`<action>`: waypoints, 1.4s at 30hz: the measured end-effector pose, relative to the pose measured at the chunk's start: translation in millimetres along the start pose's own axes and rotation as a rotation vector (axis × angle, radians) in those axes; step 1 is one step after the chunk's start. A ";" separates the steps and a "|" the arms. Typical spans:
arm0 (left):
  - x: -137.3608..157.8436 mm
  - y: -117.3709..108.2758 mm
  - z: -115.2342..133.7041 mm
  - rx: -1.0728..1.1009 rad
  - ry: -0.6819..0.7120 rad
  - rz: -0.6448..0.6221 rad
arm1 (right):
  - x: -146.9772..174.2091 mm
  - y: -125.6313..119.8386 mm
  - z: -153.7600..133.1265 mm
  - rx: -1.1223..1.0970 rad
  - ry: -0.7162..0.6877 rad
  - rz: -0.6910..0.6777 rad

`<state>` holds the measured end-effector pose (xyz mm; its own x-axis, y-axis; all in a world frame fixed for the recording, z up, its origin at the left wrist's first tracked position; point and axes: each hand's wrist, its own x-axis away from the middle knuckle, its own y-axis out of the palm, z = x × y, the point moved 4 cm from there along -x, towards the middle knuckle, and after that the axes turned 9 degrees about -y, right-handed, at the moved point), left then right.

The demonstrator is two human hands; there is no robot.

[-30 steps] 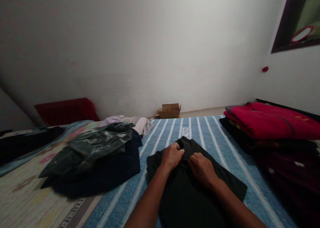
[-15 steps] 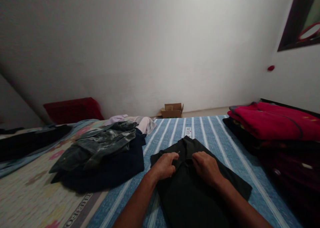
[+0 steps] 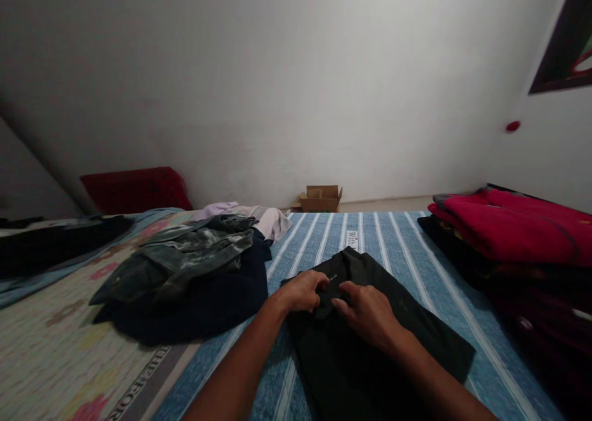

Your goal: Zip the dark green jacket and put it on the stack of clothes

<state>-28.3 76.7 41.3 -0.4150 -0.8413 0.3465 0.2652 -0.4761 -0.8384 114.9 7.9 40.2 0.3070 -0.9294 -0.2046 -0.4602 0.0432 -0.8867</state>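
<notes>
Head view: black garment (image 3: 370,341) under both hands.

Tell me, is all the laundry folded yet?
Not yet. Done: the folded red blanket sits stacked at the right. In hand: left hand and right hand pinch the black garment. Left: the rumpled clothes pile beside it.

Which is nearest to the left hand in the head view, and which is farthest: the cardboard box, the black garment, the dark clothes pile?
From the left hand:
1. The black garment, under its fingers, on the striped bed in front.
2. The dark clothes pile, to its left on the bed.
3. The cardboard box, beyond the bed's far edge, by the wall.
</notes>
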 end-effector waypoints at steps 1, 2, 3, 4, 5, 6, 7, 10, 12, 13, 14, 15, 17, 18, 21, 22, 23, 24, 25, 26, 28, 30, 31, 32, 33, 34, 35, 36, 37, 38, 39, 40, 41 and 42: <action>-0.3 -0.1 0.3 -0.009 -0.004 0.002 | -3.9 2.6 -3.3 0.007 0.005 -0.010; -0.6 -0.2 0.5 -0.020 -0.007 0.003 | -7.8 5.6 -6.0 0.012 0.009 -0.023; -0.8 -0.1 0.8 -0.031 -0.009 0.003 | -11.3 8.9 -7.7 0.013 0.014 -0.039; -1.1 0.2 1.1 -0.044 -0.010 0.004 | -14.2 12.3 -8.3 0.012 0.025 -0.058; -1.4 0.5 1.3 -0.056 -0.009 0.006 | -16.5 15.6 -7.7 0.011 0.042 -0.076; -1.8 0.9 1.4 -0.067 -0.007 0.008 | -18.1 18.5 -6.2 0.008 0.059 -0.092; -2.4 1.5 1.3 -0.077 -0.006 0.008 | -19.1 21.1 -4.2 0.006 0.076 -0.106; -5.1 3.5 0.1 -0.100 -0.006 0.005 | -19.5 26.0 3.2 0.000 0.126 -0.132; -7.2 4.5 -1.3 -0.102 -0.005 -0.002 | -18.9 27.6 7.1 -0.010 0.147 -0.147; -8.3 4.8 -2.0 -0.098 -0.002 -0.005 | -18.6 28.1 8.7 -0.015 0.154 -0.153; -9.2 4.9 -2.6 -0.092 0.002 -0.008 | -18.5 28.5 9.9 -0.021 0.157 -0.157; -10.1 4.9 -3.2 -0.084 0.005 -0.012 | -18.6 28.7 10.9 -0.028 0.157 -0.157; -11.3 4.6 -4.2 -0.064 0.007 -0.018 | -19.1 29.0 12.7 -0.047 0.149 -0.146; -11.7 4.4 -4.5 -0.053 0.006 -0.020 | -19.5 29.3 13.6 -0.061 0.144 -0.139; -12.3 4.2 -4.5 -0.028 0.000 -0.025 | -20.7 31.6 17.6 -0.117 0.151 -0.122; -12.2 4.3 -4.4 -0.022 0.002 -0.025 | -21.0 33.0 19.3 -0.143 0.163 -0.121; -11.9 4.4 -4.2 -0.015 0.005 -0.023 | -21.3 34.4 21.0 -0.169 0.174 -0.116; -11.4 4.5 -4.0 -0.007 0.011 -0.020 | -21.5 36.0 22.6 -0.197 0.182 -0.113; -10.7 4.7 -4.0 0.002 0.017 -0.016 | -21.7 37.7 24.1 -0.223 0.189 -0.112; -9.6 5.0 -4.2 0.012 0.025 -0.012 | -21.9 39.4 25.4 -0.247 0.194 -0.113; -7.2 5.9 -4.7 0.030 0.042 -0.007 | -22.1 42.4 27.7 -0.282 0.203 -0.110; -5.0 7.3 -5.5 0.045 0.056 -0.007 | -22.3 44.7 29.3 -0.304 0.203 -0.105; -4.4 8.1 -5.8 0.050 0.061 -0.006 | -22.6 45.4 29.8 -0.312 0.200 -0.098; -4.2 8.9 -6.2 0.054 0.062 -0.005 | -22.8 46.0 30.0 -0.317 0.196 -0.094; -4.5 9.6 -6.4 0.057 0.062 -0.002 | -23.0 46.5 30.2 -0.320 0.193 -0.093; -5.0 10.2 -6.7 0.059 0.061 0.004 | -23.2 46.7 30.3 -0.320 0.190 -0.091; -5.7 10.8 -7.0 0.061 0.061 0.010 | -23.3 46.7 30.3 -0.318 0.189 -0.090; -6.6 11.4 -7.2 0.062 0.061 0.016 | -23.4 46.5 30.1 -0.316 0.185 -0.090; -7.3 11.9 -7.5 0.063 0.062 0.023 | -23.3 46.1 29.8 -0.316 0.181 -0.093; -8.0 12.4 -7.9 0.063 0.064 0.028 | -23.0 45.7 29.3 -0.321 0.176 -0.096; -8.4 12.9 -8.3 0.062 0.067 0.033 | -22.7 45.2 28.7 -0.330 0.168 -0.100; -8.7 13.3 -8.8 0.060 0.070 0.037 | -22.3 44.8 28.0 -0.341 0.160 -0.105; -8.9 13.7 -9.3 0.057 0.073 0.042 | -21.9 44.3 27.2 -0.352 0.149 -0.110; -9.0 14.0 -9.8 0.054 0.075 0.047 | -21.5 43.9 26.5 -0.357 0.141 -0.113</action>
<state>-29.4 80.1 22.4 -0.4646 -0.8424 0.2729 0.3317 -0.4514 -0.8284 110.2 39.4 -5.3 0.2662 -0.9634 -0.0331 -0.6983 -0.1690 -0.6955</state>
